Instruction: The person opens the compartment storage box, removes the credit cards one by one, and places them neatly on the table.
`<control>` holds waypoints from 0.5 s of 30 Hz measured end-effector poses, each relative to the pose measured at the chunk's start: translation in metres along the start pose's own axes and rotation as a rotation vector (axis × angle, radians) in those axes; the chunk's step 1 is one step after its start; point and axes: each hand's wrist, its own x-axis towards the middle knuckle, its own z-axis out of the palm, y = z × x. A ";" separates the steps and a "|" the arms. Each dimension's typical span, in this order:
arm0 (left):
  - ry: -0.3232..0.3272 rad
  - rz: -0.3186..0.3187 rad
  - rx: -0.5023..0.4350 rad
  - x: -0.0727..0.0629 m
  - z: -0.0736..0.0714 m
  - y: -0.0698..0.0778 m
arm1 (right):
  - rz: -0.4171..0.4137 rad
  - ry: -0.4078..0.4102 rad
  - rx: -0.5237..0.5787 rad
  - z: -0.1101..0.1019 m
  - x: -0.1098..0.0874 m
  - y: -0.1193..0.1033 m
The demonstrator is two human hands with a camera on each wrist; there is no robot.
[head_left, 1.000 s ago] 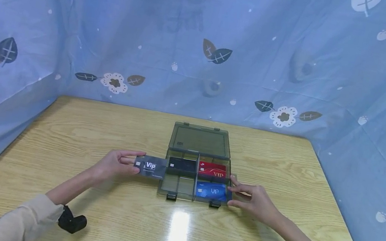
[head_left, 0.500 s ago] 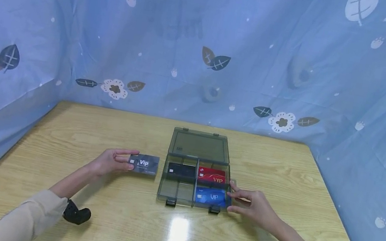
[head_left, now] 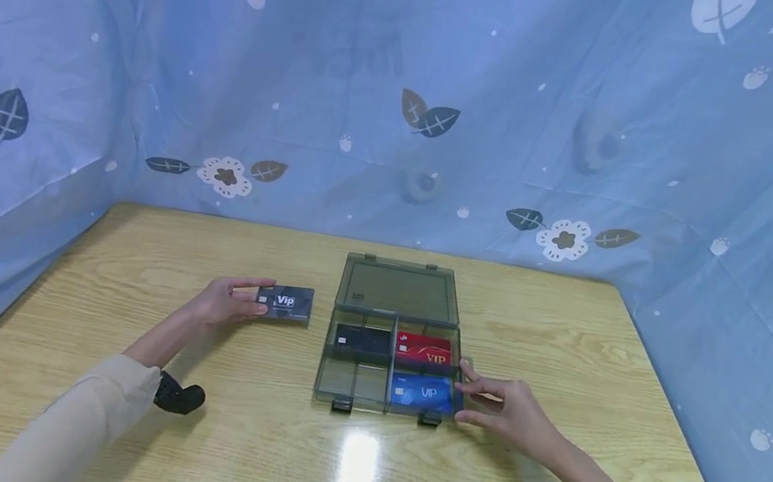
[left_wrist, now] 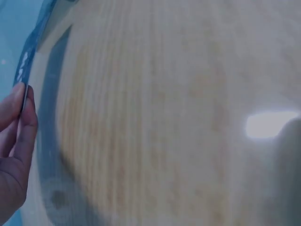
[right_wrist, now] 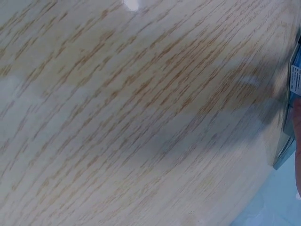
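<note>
My left hand (head_left: 226,302) pinches a dark grey "Vip" card (head_left: 296,305) by its left end, left of the box and raised over the table. The left wrist view shows the card (left_wrist: 26,66) nearly edge-on between thumb and fingers. A translucent grey divided box (head_left: 349,402) lies with its lid (head_left: 400,289) swung back. Inside it are a black card (head_left: 366,341) at back left, a red VIP card (head_left: 418,347) at back right and a blue VIP card (head_left: 414,393) at front right. My right hand (head_left: 507,410) holds the box's right side, fingers bent.
The wooden table (head_left: 234,436) carries a bright light reflection in front of the box. A blue patterned cloth (head_left: 357,42) hangs behind it and along both sides. Black wrist devices (head_left: 180,396) sit by the sleeve cuffs.
The grey card has gone left and away from the box's left edge with my left hand, then farther back. My right hand stays at the box's right side.
</note>
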 end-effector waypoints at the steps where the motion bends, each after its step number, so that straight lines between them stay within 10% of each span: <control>1: -0.001 0.005 0.009 0.003 0.000 0.001 | 0.002 0.001 0.001 0.000 0.000 0.000; 15: 0.037 -0.006 0.121 0.035 0.000 0.011 | -0.019 0.000 0.023 0.000 -0.001 0.004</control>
